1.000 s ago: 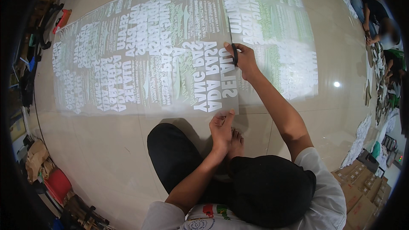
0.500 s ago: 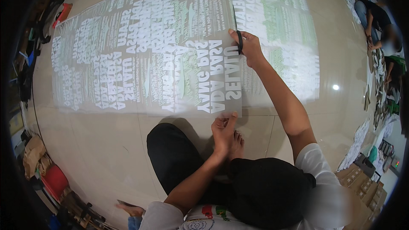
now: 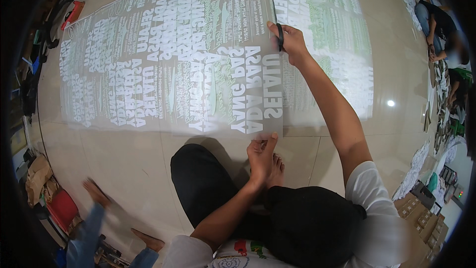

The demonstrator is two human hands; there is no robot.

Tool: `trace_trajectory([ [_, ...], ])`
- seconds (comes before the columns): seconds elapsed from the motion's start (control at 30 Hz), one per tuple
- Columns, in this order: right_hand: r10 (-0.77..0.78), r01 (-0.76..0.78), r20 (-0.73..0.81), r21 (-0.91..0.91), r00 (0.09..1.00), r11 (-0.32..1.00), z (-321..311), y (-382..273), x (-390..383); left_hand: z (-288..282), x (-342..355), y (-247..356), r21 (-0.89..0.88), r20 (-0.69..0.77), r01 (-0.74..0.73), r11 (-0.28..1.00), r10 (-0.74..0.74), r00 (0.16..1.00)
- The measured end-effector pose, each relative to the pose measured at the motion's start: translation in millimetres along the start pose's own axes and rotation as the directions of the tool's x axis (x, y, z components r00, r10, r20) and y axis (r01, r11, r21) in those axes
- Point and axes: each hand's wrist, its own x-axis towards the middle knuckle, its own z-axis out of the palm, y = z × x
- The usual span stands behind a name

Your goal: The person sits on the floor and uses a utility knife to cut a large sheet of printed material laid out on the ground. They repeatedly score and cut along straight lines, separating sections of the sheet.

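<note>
A large translucent film sheet, printed with mirrored white lettering and pale green designs, lies across the tiled floor ahead of me. My right hand grips black-handled scissors at the far part of the sheet. Their blades point away from me along a lengthwise cut. Near the sheet's front edge, my left hand pinches the corner beside that cut between thumb and fingers. To the right of the cut lies the other part of the film, flat on the floor.
A bare foot and a bent knee in dark trousers are close behind my left hand. Another person's legs are at the lower left. People sit by piles at the far right, above cardboard boxes.
My right hand and the scissors have moved farther away along the film, lengthening the cut. My left hand keeps its pinch almost in place. Another person's legs have come in at the lower left.
</note>
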Motion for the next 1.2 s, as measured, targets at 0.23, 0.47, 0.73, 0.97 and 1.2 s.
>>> trace_trajectory([
  [0.23,-0.003,0.003,0.012,0.044,1.0,0.999,3,-10,17,5,-1,3,-0.081,-0.007,0.006,0.997,-0.007,1.0],
  [0.47,-0.022,0.021,0.019,0.073,1.0,0.997,4,-17,35,5,-1,5,-0.079,0.0,0.062,0.995,-0.062,0.998],
  [0.73,-0.066,0.063,0.018,0.116,0.998,0.991,1,-24,71,14,-3,9,-0.141,-0.052,0.167,0.976,-0.176,0.983],
  [0.97,-0.083,0.081,0.044,0.045,0.996,0.996,9,-58,118,8,-2,1,-0.194,-0.049,0.133,0.972,-0.145,0.988],
  [1.2,-0.174,0.175,0.016,-0.01,0.985,0.985,6,-116,174,10,-1,1,-0.192,-0.056,0.19,0.963,-0.204,0.977],
])
